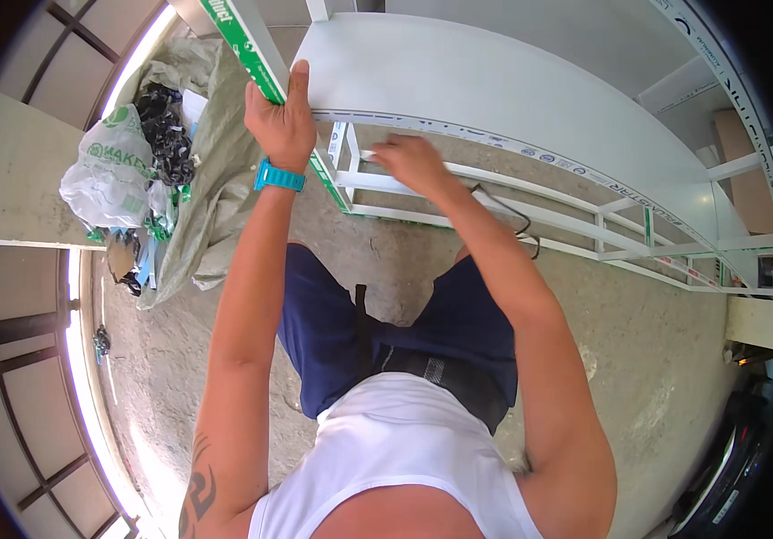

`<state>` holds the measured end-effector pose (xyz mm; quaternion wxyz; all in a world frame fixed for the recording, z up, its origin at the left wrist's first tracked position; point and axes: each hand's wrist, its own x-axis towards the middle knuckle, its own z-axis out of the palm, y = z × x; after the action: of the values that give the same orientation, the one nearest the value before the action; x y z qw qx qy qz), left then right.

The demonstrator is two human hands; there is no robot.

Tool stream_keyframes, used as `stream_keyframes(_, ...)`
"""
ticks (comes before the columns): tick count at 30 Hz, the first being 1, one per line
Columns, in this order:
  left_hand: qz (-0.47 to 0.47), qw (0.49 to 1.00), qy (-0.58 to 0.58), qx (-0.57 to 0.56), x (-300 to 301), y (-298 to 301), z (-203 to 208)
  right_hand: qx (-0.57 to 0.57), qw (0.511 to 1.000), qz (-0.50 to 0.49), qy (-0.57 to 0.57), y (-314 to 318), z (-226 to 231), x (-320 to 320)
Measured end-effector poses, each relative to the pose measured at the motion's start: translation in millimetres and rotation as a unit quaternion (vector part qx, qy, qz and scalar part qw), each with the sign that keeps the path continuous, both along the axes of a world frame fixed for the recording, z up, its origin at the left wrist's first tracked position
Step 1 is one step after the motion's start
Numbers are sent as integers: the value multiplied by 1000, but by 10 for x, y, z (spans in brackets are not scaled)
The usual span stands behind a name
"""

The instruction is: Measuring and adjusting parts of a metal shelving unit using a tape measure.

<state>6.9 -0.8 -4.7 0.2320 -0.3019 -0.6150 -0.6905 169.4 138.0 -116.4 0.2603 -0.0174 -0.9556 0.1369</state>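
Note:
My left hand point(280, 126), with a turquoise watch point(279, 176) on its wrist, is wrapped round a white metal post point(261, 49) covered partly by green film. The post stands at the left corner of a white frame. Just right of that hand begins a long white panel point(458, 67), its near edge carrying a strip of printed film. My right hand point(412, 163) is below this edge, near the frame's white lower rails point(485, 180). Motion smears its fingers, so their grip cannot be made out. A thin dark cord point(514, 214) hangs beside my right forearm.
At left, a large greyish sack point(216, 180) lies near a white plastic bag point(112, 171) and black plastic point(164, 130). A gridded gate point(18, 386) runs along the left side. Concrete floor point(404, 269) stretches beneath me. A dark shiny object point(728, 467) stands at lower right.

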Motion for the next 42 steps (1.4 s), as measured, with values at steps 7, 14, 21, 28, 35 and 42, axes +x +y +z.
stream_keyframes(7, -1, 998, -58, -16, 65, -9, 9, 2, 971, 160, -180, -44, -250, -948)
stream_keyframes(14, -13, 995, -94, -17, 122, 35, 45, -77, 932, 267, -232, 140, -450, -1197)
stream_keyframes(21, 4, 997, -77, -28, 61, 8, -20, -165, 923, 164, -307, -76, -104, -1200)
stream_keyframes(28, -4, 995, -94, -13, 112, 60, 7, -93, 947, 207, -227, 64, -347, -1252)
stream_keyframes(35, -2, 993, -112, -34, 89, -8, 8, -127, 928, 238, -256, -1, -275, -1193)
stream_keyframes(42, -4, 993, -110, -32, 107, 25, 35, -170, 947, 201, -183, 31, -560, -1040)
